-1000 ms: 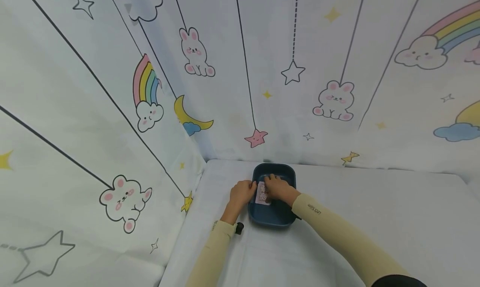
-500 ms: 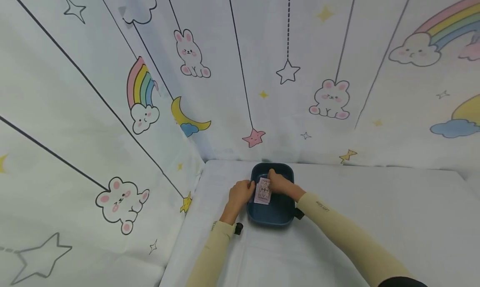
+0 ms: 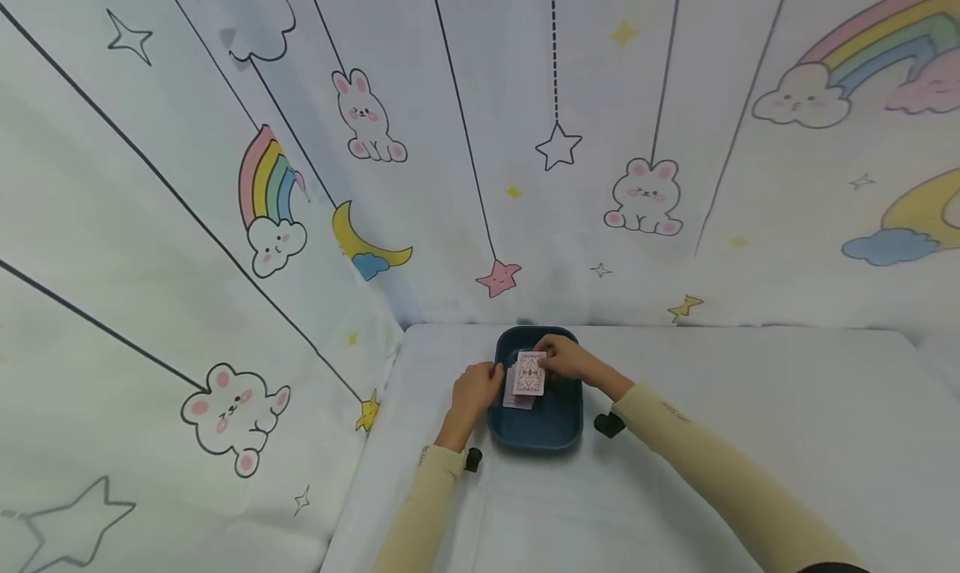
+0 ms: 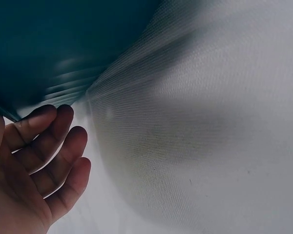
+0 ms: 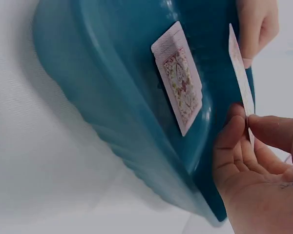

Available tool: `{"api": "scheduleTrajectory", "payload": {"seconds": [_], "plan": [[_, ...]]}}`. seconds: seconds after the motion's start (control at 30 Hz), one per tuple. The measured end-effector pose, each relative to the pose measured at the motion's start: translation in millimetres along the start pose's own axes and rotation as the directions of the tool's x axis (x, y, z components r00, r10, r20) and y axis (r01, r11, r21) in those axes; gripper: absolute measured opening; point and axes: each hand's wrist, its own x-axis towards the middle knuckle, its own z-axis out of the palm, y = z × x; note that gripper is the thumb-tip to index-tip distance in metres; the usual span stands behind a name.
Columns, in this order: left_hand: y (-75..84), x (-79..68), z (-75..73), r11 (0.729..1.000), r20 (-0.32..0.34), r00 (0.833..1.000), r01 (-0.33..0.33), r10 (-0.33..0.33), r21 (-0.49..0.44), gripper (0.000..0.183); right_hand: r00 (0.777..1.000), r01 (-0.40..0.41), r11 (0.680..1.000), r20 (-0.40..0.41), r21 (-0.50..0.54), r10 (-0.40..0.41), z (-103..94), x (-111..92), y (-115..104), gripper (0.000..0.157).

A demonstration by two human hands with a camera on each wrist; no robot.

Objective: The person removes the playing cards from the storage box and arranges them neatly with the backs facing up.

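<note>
A blue plastic basin [image 3: 536, 433] with rounded corners stands on the white surface. My left hand [image 3: 472, 391] holds its left rim, thumb over the edge; in the left wrist view the fingers [image 4: 63, 161] bend against the outer wall. Between thumb and fingers of my right hand [image 3: 573, 361], a playing card [image 3: 530, 374] with a pink patterned back is pinched and raised above the basin. Below it, other playing cards [image 5: 179, 80] with the same back lie overlapping on the basin floor; how many cannot be told. The right wrist view sees the held card nearly edge-on.
White cloth [image 3: 735, 440] covers the table. Close behind the basin rises a white curtain [image 3: 555, 240] printed with bears, stars and rainbows, and it continues along the left side. A dark wrist camera [image 3: 609, 425] sits by the right wrist.
My right hand has come up from the cards inside the basin and drawn back to the right, lifting a card. My left hand has stayed on the rim. The head view has shifted slightly.
</note>
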Motion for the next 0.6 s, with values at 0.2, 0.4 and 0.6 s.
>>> {"api": "scheduleTrajectory", "payload": {"seconds": [0.2,0.4,0.6], "plan": [[-0.9,-0.5,1.3,1.0,-0.007,1.0,0.014,-0.014,-0.001,0.044,1.0,0.007,0.998,0.006,0.063,-0.008,-5.6,-9.2,5.5,0.03],[-0.5,-0.8,2.4,1.0,-0.013,1.0,0.0,0.0,-0.009,0.043,0.999,0.037,0.998,0.0,0.049,-0.037,-12.8,-17.5,8.1,0.032],[-0.7,-1.8,1.0,1.0,-0.01,1.0,-0.004,0.004,-0.005,0.043,0.997,0.076,0.996,-0.005,0.045,-0.076,-21.7,-23.8,9.5,0.032]]}}
